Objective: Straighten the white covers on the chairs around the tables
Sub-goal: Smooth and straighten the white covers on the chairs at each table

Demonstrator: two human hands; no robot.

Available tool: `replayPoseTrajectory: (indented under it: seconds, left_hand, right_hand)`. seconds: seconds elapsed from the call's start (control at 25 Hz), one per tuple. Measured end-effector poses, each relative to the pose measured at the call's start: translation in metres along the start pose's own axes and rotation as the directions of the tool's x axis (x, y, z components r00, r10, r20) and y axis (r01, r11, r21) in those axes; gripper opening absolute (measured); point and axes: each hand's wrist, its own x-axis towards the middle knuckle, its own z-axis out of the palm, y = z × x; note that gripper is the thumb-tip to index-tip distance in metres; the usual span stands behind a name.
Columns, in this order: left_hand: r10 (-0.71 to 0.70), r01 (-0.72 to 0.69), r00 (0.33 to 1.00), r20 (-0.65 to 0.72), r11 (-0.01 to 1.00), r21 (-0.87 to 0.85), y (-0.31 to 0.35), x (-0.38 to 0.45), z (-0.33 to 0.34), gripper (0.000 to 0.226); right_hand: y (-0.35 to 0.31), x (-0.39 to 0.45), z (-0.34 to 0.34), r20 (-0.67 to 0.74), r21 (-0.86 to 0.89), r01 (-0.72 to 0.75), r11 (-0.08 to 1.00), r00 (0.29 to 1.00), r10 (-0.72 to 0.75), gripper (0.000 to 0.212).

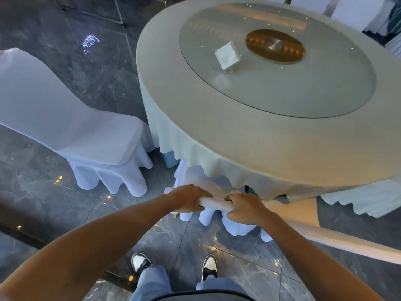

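Note:
A chair in a white cover (214, 204) is pushed in under the round table, straight ahead of me. Both my hands grip the top edge of its backrest. My left hand (189, 198) closes over the left part of the edge and my right hand (246, 210) over the right part. The cover's skirt (234, 227) hangs in folds to the floor below my hands. The chair's seat is hidden under the tablecloth. A second covered chair (71, 124) stands to the left, apart from the table, its skirt ruffled at the floor.
The round table (227, 118) carries a pale cloth with a scalloped hem, a glass turntable (282, 94) and a small card stand (226, 56). Another covered chair back (338, 235) shows at the right. Dark glossy tiles lie around my shoes (173, 266).

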Motion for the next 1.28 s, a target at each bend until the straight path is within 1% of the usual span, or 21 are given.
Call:
replayPoseTrajectory:
  seconds: [0.08,0.12,0.2,0.28,0.44,0.52,0.64,0.76,0.84,0.92,1.04,1.08,1.12,1.2,1.28]
  left_hand:
    - [0.015,-0.016,0.999,0.037,1.0,0.008,-0.031,-0.008,-0.011,0.047]
    - [0.027,-0.028,0.998,0.061,0.999,0.028,-0.055,-0.016,-0.023,0.049]
    - [0.018,-0.025,0.996,0.085,0.997,0.076,-0.093,-0.027,-0.039,0.048]
    - [-0.006,-0.002,0.998,0.063,0.992,0.129,-0.144,-0.044,-0.064,0.047]
    - [-0.054,0.071,0.995,-0.084,0.974,0.214,-0.248,-0.081,-0.125,0.049]
    - [-0.073,0.102,0.985,-0.158,0.978,0.181,-0.298,-0.097,-0.158,0.05]
    - [-0.118,0.158,0.964,-0.239,0.975,0.157,-0.36,-0.11,-0.196,0.05]
    - [-0.124,0.18,0.948,-0.293,0.968,0.173,-0.415,-0.113,-0.234,0.05]
    - [-0.129,0.207,0.934,-0.334,0.956,0.208,-0.452,-0.115,-0.256,0.053]
    - [-0.161,0.246,0.92,-0.356,0.947,0.207,-0.486,-0.124,-0.282,0.057]
    - [-0.173,0.294,0.894,-0.413,0.922,0.251,-0.528,-0.139,-0.317,0.06]
    - [-0.179,0.307,0.88,-0.44,0.921,0.239,-0.542,-0.144,-0.328,0.06]
    - [-0.189,0.312,0.869,-0.457,0.926,0.21,-0.555,-0.149,-0.338,0.06]
    - [-0.213,0.332,0.851,-0.481,0.927,0.177,-0.582,-0.155,-0.355,0.059]
    - [-0.207,0.338,0.857,-0.472,0.917,0.212,-0.612,-0.159,-0.372,0.058]
  right_hand:
    - [-0.024,0.011,-0.017,0.247,0.16,-0.054,0.986,0.969,0.013,0.04]
    - [-0.045,0.025,-0.025,0.315,0.213,-0.093,0.973,0.949,0.022,0.048]
    - [-0.074,0.049,-0.037,0.356,0.229,-0.114,0.967,0.934,0.025,0.067]
    - [-0.118,0.082,-0.049,0.337,0.203,-0.121,0.972,0.94,0.047,0.072]
    - [-0.208,0.149,-0.075,0.234,0.159,-0.092,0.983,0.971,0.053,0.064]
    - [-0.253,0.181,-0.092,0.172,0.154,-0.07,0.986,0.984,0.043,0.059]
    - [-0.305,0.229,-0.11,0.101,0.202,-0.045,0.978,0.995,0.025,0.064]
    - [-0.353,0.288,-0.128,0.089,0.242,0.01,0.97,0.995,-0.032,0.073]
    - [-0.386,0.328,-0.142,0.069,0.263,0.079,0.961,0.993,-0.101,0.071]
    - [-0.419,0.367,-0.161,0.034,0.284,0.119,0.952,0.99,-0.133,0.068]
    - [-0.457,0.416,-0.173,0.051,0.292,0.156,0.944,0.983,-0.178,0.076]
    - [-0.47,0.431,-0.18,0.041,0.3,0.173,0.938,0.98,-0.194,0.077]
    - [-0.484,0.445,-0.186,0.018,0.316,0.195,0.928,0.977,-0.211,0.075]
    - [-0.515,0.464,-0.196,-0.009,0.349,0.209,0.913,0.975,-0.22,0.063]
    - [-0.544,0.488,-0.2,-0.012,0.385,0.217,0.897,0.973,-0.23,0.051]
